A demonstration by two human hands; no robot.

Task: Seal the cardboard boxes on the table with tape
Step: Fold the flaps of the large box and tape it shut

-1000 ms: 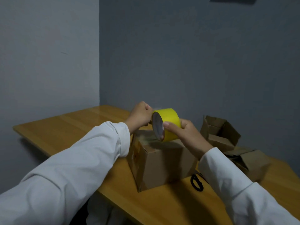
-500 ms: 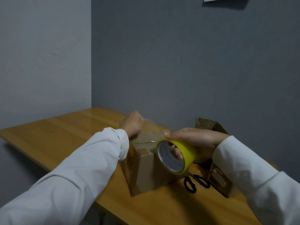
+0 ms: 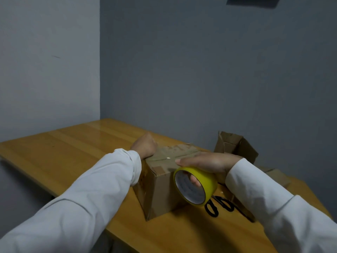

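Observation:
A closed cardboard box (image 3: 160, 194) stands on the wooden table (image 3: 63, 154). A strip of clear tape (image 3: 164, 155) runs across its top from my left hand to the roll. My left hand (image 3: 144, 147) rests curled on the far left top edge, holding the tape end down there. My right hand (image 3: 207, 162) holds the yellow tape roll (image 3: 195, 186) at the box's near right corner, fingers through its core and thumb lying over the top.
Black-handled scissors (image 3: 220, 207) lie on the table right of the box, under my right forearm. An open cardboard box (image 3: 235, 147) stands behind it by the wall, with more cardboard (image 3: 275, 175) to its right. The table's near edge runs below the box.
My right hand has brought the roll from above the box down over its near right corner, drawing tape across the top. My left hand dropped to the far edge and stayed there.

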